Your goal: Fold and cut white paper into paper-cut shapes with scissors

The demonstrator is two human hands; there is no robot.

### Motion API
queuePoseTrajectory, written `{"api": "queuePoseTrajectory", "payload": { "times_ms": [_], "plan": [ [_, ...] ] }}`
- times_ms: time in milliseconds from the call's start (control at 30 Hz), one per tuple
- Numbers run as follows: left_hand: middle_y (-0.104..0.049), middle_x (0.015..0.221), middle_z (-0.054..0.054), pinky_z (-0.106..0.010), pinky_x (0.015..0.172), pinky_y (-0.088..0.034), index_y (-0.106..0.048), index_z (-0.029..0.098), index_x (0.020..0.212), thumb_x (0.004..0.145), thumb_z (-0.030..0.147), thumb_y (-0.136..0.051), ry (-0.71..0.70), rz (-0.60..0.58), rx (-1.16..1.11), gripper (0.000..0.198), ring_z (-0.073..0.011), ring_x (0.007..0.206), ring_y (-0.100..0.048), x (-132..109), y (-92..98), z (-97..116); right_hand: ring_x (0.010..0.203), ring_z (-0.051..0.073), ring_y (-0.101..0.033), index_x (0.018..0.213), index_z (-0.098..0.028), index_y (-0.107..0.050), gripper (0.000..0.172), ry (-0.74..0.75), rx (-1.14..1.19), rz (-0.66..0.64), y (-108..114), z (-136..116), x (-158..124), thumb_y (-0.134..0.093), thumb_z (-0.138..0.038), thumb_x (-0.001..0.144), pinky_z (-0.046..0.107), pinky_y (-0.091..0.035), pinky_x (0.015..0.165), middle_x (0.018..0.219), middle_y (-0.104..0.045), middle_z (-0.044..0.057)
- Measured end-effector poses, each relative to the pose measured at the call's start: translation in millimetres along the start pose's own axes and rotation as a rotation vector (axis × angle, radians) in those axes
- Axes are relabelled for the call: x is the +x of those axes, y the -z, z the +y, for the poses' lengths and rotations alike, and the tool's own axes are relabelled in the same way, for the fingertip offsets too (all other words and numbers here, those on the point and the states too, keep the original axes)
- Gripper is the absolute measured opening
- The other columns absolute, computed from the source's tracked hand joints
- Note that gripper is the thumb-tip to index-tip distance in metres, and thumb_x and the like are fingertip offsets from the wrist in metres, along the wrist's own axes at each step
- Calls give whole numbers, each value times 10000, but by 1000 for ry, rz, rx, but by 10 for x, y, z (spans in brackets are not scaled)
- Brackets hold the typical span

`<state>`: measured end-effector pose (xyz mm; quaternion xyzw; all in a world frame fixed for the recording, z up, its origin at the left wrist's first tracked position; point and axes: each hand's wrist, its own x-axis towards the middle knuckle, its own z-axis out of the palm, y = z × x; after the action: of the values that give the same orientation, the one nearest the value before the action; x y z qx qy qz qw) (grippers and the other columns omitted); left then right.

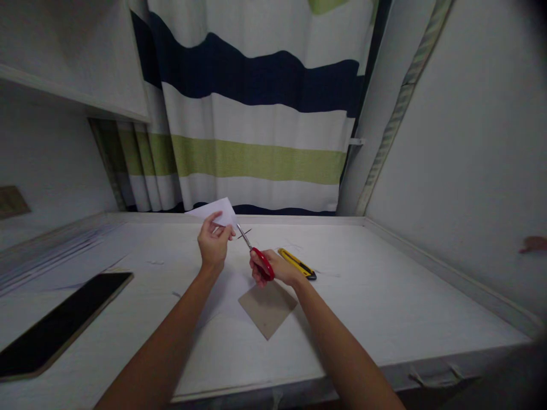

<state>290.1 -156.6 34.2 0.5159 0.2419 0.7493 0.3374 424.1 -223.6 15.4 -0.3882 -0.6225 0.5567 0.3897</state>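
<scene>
My left hand [213, 242] pinches a sheet of white paper [221, 210] by its lower edge, raised above the table. In my right hand [269, 266] is a pair of scissors with red handles [264, 263], fingers closed round the loops. The metal blades [244, 236] point up and left and meet the paper's right edge beside my left fingertips. A yellow and black utility knife [297, 263] lies on the table just right of my right hand. Below that hand rests a square grey-brown piece of card [268, 313], its top corner hidden.
A long black flat panel [64, 324] lies at the left, with papers [64, 250] behind it. The white table [384, 296] meets a striped curtain [256, 125] at the back and a white wall [461, 171] on the right. A shelf [72, 97] juts out at upper left.
</scene>
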Motion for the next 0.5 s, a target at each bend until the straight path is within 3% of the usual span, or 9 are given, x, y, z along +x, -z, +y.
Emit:
{"api": "queuePoseTrajectory", "payload": {
  "times_ms": [100,267,433,500],
  "plan": [
    [-550,617,43,-173,417,-382,-288,201,1201,574,60,-593,33,-16,-42,711,-70,436,-510,52,51,-32,322,76,-463,634,-147,-437,425,31,23,100,95,-11,15,-456,-567,699,180,-327,323,441,-504,-25],
    [-536,547,79,-173,429,-386,27,207,1299,581,67,-604,212,-214,-76,966,-69,417,-500,-62,0,-86,300,29,-412,732,-148,-460,348,294,46,598,176,-21,87,-512,-488,685,171,-252,290,686,-587,20],
    [-570,603,63,-178,421,-376,198,216,1282,594,84,-614,316,-374,-58,1073,-65,417,-492,-223,-109,-100,351,42,-390,769,-137,-513,282,338,-61,665,202,38,142,-572,-379,636,186,-308,346,604,-525,-19],
    [-579,625,57,-181,421,-368,183,216,1286,596,90,-618,346,-422,-54,1064,-68,425,-491,-247,-121,-101,385,46,-383,732,-133,-523,222,349,-95,668,208,69,157,-568,-323,628,186,-325,383,560,-486,-35]
  ]
}}
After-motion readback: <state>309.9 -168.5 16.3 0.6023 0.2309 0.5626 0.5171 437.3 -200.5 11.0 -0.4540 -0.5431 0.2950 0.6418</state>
